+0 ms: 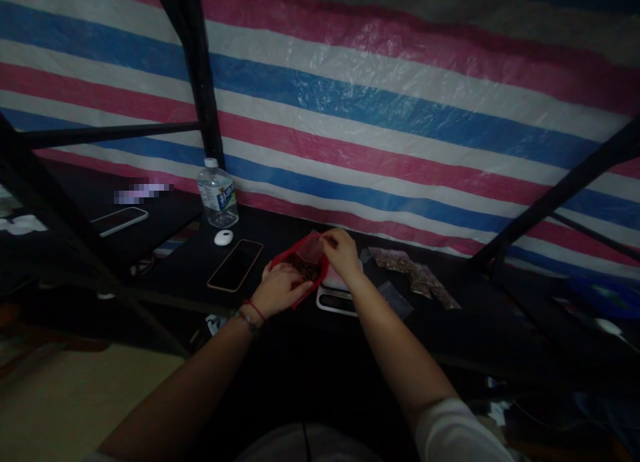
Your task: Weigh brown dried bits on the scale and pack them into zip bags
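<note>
A red bag [325,273] lies gaping on the dark table, with brown dried bits [309,270] inside. My left hand [281,290] is at its left and near side, fingers bent over the rim towards the bits and thumb along the near edge; the fingertips are partly hidden. Pinched in my right hand [343,254] is the top of a small clear plastic bag [309,249], held over the red bag's far side. Partly under my right wrist sits a white kitchen scale [336,303]. Right of that wrist lies a flat clear bag [396,301].
Filled small bags [423,279] lie to the right. On the left are a phone [236,265], a white oval case [223,237] and a clear plastic bottle [218,194]. Another phone [120,221] rests farther left. Black frame bars [197,69] and a striped sheet [375,115] stand behind.
</note>
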Available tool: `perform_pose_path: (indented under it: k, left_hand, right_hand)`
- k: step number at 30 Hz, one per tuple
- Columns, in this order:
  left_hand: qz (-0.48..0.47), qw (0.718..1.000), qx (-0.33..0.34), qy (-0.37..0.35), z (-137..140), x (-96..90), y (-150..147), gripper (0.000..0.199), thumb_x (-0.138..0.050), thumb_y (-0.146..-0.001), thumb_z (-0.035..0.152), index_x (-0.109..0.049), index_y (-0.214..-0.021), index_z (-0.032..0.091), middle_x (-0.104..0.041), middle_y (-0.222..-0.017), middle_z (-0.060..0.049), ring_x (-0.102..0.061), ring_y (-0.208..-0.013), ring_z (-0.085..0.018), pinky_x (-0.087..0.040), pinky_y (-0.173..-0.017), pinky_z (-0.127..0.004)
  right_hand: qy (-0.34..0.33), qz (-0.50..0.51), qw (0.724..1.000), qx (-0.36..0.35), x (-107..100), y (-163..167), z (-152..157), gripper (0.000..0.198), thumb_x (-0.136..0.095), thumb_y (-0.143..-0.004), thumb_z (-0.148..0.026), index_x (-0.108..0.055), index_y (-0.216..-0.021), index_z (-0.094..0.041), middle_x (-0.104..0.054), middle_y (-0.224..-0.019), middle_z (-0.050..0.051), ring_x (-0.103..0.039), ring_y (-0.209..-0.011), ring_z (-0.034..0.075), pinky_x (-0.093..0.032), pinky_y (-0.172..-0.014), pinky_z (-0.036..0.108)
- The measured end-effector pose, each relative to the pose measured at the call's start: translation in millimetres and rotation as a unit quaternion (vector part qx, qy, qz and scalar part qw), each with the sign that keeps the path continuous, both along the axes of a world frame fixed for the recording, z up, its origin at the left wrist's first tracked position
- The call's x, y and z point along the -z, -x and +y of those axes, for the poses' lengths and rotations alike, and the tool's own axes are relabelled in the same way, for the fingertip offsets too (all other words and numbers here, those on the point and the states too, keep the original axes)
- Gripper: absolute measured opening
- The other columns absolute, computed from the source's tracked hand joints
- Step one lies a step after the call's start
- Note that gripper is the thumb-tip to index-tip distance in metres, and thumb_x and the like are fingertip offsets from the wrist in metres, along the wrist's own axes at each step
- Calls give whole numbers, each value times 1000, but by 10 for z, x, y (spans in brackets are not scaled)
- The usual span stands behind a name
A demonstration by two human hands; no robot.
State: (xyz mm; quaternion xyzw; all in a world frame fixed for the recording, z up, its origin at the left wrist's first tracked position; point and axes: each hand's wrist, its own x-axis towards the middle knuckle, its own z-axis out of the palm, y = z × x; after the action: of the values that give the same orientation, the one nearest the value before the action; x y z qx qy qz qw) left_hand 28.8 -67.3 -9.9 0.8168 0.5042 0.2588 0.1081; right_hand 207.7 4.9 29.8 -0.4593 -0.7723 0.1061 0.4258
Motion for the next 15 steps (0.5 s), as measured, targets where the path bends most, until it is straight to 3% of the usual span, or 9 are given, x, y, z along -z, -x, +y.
perform_pose_path:
  k: [3, 6, 8, 11, 13, 15]
  left_hand:
    - [4, 1000, -13, 8, 19, 67, 19, 39, -49, -84, 51, -72, -73, 22, -68, -93, -7, -53, -103, -26, -23, -103, -49]
    - [25, 999, -2, 22, 21, 108, 23, 30, -60, -77, 50, -72, -69, 23, -68, -93, -6, -51, -106, -28, -19, -105, -53]
    - [24, 1000, -3, 18, 4, 87, 1, 26, -62, -75, 49, -72, -72, 25, -68, -96, -5, -49, -111, -31, -14, -105, -58]
    - [-36, 999, -35, -18, -45, -8, -73, 28, -59, -78, 48, -70, -91, 26, -66, -107, -7, -47, -117, -33, -12, -105, -61]
    - [-110, 993, -39, -32, -88, -69, -138, 39, -59, -79, 46, -62, -110, 23, -64, -112, -9, -50, -116, -31, -22, -105, -57]
    - [-191, 982, -7, -6, -131, -100, -202, 50, -60, -79, 43, -53, -122, 18, -64, -112, -11, -56, -109, -27, -36, -100, -49]
  right_hand:
    - [21, 31, 999, 1, 41, -33, 11, 11, -56, -77, -24, -67, -79, -20, -65, -85, 5, -58, -84, 18, -45, -82, 32]
    - [101, 135, 986, 12, 111, -127, 36, 13, -57, -76, -30, -64, -80, -19, -64, -82, 4, -58, -80, 18, -47, -79, 34]
    - [178, 250, 952, -1, 155, -222, 18, 16, -59, -74, -34, -60, -80, -20, -61, -76, 1, -58, -74, 17, -50, -75, 34]
    - [262, 418, 869, -34, 191, -366, -126, 23, -67, -67, -34, -52, -78, -21, -55, -71, -4, -57, -67, 12, -53, -73, 33]
    - [298, 471, 829, -55, 199, -430, -300, 29, -72, -63, -32, -51, -79, -21, -54, -71, -5, -58, -66, 11, -53, -74, 33]
    - [326, 476, 813, -75, 207, -464, -501, 33, -75, -63, -34, -51, -81, -21, -56, -73, -5, -59, -67, 11, -54, -71, 31]
